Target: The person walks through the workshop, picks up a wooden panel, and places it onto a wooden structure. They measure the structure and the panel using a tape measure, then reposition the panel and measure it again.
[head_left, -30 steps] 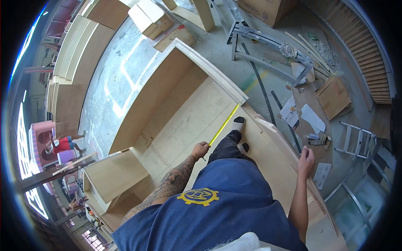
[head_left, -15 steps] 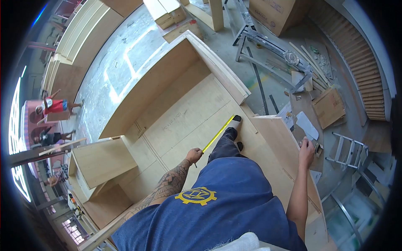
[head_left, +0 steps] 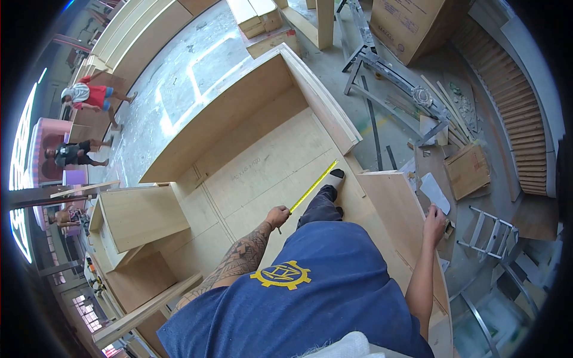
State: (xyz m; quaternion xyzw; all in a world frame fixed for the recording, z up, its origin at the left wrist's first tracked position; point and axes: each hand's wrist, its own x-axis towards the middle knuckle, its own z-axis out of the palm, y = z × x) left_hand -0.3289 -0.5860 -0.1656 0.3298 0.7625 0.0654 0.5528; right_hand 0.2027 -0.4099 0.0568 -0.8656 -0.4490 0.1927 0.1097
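Note:
My left hand is closed around a tape measure whose case the fingers hide. Its yellow blade stretches out over the plywood, the far end close to my foot. Out at the right, my right hand has its fingers curled together, next to the low plywood side panel. Whatever those fingers hold, if anything, cannot be made out. I stand inside a large plywood frame with a flat plywood floor, which carries faint pencil marks and lines.
A plywood box section adjoins at left, and a curved panel rises ahead. To the right are a metal sawhorse, a small stepladder, scrap wood and cardboard. Two people walk at far left.
My view has shifted slightly. The two people at far left have moved along the floor. Both hands keep nearly the same pose, and the tape stays extended.

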